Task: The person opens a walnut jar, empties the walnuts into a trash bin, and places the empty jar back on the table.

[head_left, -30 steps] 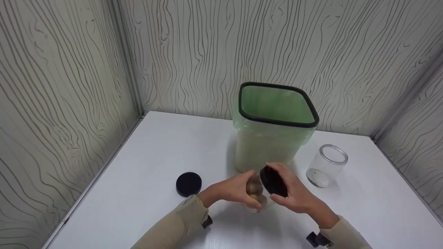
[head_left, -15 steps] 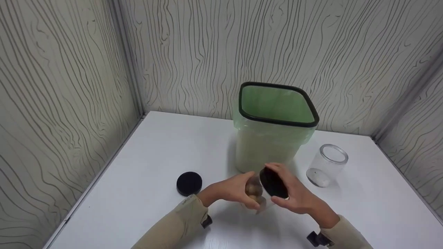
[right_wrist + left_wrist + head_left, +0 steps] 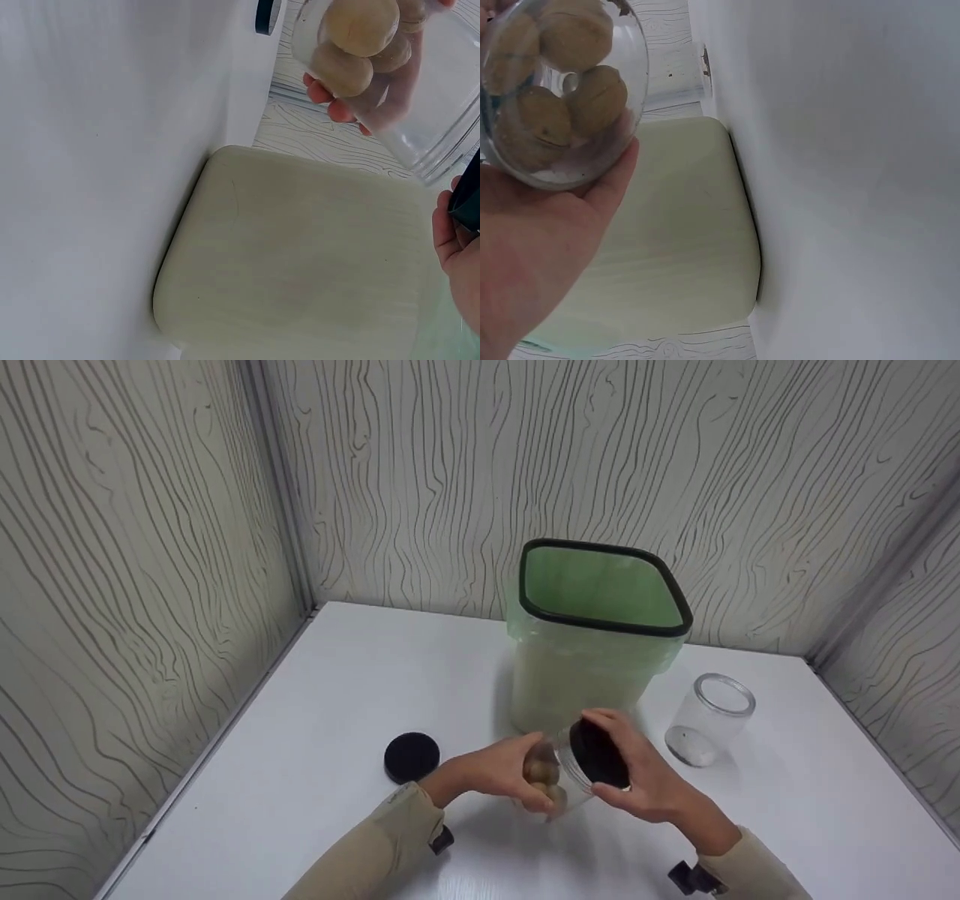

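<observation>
My left hand [image 3: 495, 771] grips a clear jar [image 3: 450, 82] round its lower part and holds it tilted. Several walnuts [image 3: 598, 100] lie at the bottom of that jar, seen through its base in the left wrist view. In my right hand [image 3: 646, 781] is a black screw lid [image 3: 598, 754], pinched between thumb and fingers. The jar's threaded mouth shows beside the lid, and a small gap parts the two in the right wrist view. Some fingers of each hand are hidden in the head view.
Just behind the hands stands a tall pale green bin [image 3: 581, 682] with a black rim. A second clear jar [image 3: 709, 720], lidless, stands to the right on the white table [image 3: 300, 795]. Another black lid [image 3: 412, 757] lies at the left. Patterned walls [image 3: 420, 487] enclose the table.
The lid has come away from the jar's mouth, baring the threads. My left hand with the jar has shifted slightly left, and my right hand with the lid slightly right.
</observation>
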Available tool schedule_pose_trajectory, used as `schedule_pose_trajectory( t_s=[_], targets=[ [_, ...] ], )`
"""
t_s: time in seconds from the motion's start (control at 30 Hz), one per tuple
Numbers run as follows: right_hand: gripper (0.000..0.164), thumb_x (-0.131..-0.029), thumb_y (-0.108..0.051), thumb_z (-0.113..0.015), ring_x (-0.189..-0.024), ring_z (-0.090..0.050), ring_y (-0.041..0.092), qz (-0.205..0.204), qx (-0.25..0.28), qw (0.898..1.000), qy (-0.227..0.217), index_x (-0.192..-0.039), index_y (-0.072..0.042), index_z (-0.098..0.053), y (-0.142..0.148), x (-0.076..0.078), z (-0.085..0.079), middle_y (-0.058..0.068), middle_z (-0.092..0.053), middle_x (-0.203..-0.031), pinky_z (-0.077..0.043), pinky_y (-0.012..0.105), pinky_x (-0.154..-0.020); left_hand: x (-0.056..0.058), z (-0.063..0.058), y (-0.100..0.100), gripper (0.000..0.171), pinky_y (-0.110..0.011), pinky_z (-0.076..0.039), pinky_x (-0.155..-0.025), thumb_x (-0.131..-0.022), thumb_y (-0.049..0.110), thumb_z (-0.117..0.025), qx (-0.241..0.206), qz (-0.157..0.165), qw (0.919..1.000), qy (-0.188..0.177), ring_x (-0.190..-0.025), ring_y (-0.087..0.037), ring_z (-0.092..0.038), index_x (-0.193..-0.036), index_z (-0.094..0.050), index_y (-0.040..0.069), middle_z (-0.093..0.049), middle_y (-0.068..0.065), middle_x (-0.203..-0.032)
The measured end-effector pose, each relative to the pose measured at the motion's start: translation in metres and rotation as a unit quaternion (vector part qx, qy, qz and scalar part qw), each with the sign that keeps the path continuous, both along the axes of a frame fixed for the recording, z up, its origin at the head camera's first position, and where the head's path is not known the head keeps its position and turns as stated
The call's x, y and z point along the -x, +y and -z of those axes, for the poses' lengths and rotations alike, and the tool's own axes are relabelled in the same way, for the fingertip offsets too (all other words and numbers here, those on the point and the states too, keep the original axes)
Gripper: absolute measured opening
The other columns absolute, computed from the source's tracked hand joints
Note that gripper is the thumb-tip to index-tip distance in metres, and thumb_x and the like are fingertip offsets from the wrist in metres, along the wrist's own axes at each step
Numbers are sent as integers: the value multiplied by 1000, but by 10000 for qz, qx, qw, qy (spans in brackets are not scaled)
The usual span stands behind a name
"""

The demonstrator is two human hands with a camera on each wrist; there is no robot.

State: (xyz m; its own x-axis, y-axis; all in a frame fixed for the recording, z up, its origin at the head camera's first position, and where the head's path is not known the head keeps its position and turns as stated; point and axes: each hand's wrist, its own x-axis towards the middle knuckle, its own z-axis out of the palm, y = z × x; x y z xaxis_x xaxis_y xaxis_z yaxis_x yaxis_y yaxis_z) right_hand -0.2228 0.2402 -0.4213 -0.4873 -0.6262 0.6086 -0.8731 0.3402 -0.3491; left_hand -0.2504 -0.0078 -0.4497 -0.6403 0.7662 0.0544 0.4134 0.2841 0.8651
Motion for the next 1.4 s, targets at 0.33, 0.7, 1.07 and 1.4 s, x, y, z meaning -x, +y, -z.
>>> schedule_pose_trajectory(
  t_s=[0.33, 0.7, 1.07, 1.4],
  targets=[
    [76, -75, -24, -69, -116, -43, 19, 416, -110, 9991, -1, -142, -4, -39, 10, 5, 4, 8, -43, -136, -35, 24, -93, -2, -1, -10, 77, -24, -45, -86, -69, 30, -84, -286, -318, 9989, 208, -106, -6, -51, -132, -42, 17, -52, 9, -121],
    [76, -76, -27, -73, -113, -42, 18, 1227, -702, 9899, 6, -140, -3, -41, 27, 8, 6, 8, -43, -132, -44, 42, -84, 0, -4, -22, 84, -27, -43, -89, -67, 32, -85, -446, -820, 9945, 474, -107, -9, -50, -136, -41, 11, -55, 7, -119],
    [73, -74, -35, -78, -111, -44, 20, 2026, -1058, 9735, -20, -133, -4, -48, 38, 11, 13, 12, -47, -127, -48, 46, -82, 0, -4, -34, 87, -31, -45, -88, -67, 40, -83, -408, -1388, 9890, 298, -107, -12, -50, -137, -38, 14, -50, 6, -125],
    [72, -76, -39, -76, -110, -45, 24, 2389, -1341, 9610, -372, -133, -5, -48, 49, 16, 19, 12, -48, -125, -45, 47, -84, 1, -5, -43, 86, -32, -46, -89, -69, 37, -83, -519, -1491, 9873, 173, -107, -15, -50, -138, -36, 14, -48, 1, -132]
  ],
)
